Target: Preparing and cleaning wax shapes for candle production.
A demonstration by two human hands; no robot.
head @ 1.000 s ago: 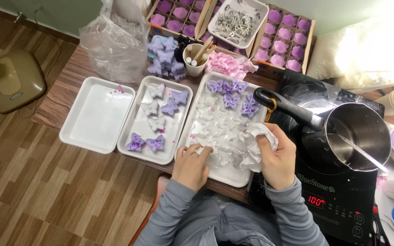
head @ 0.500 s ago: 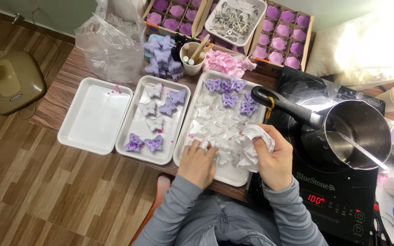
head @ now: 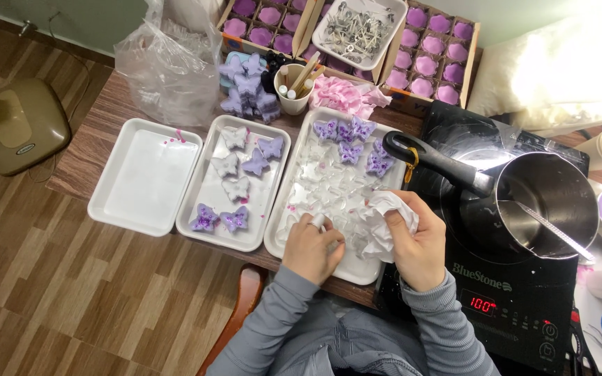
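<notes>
Far left on the wooden table (head: 99, 132), an empty white tray (head: 144, 175), a few pink flecks at its top edge. Behind it, a crumpled clear bag (head: 168, 66). Next along, a second tray (head: 235, 182) holding grey and lilac butterfly shapes, two glittery purple ones (head: 219, 219) at the near end. Behind that, a heap of lilac butterflies (head: 247, 87) and a paper cup (head: 294, 94) of wooden sticks.

Third tray (head: 353, 268), nearest the body, filled with clear butterfly moulds (head: 329, 188), purple-filled ones at the far end. Left hand (head: 311, 247) resting on the near part of this tray, fingers curled and pressed together over a clear mould (head: 334, 240); whether gripping or only pressing, cannot tell. Right hand (head: 412, 240) just beside it at the tray's right edge, fingers bunched round a crumpled white tissue (head: 384, 219), clutched tight.

Behind, pink tissue (head: 346, 94), boxes of purple candles (head: 437, 56), a small tray of metal wick holders (head: 360, 31).

Rightmost, a black induction hob (head: 510, 299) with red digits lit, a steel pot (head: 552, 202) on it, black handle (head: 437, 163) pointing toward the trays, a thin metal rod (head: 552, 233) lying inside.
</notes>
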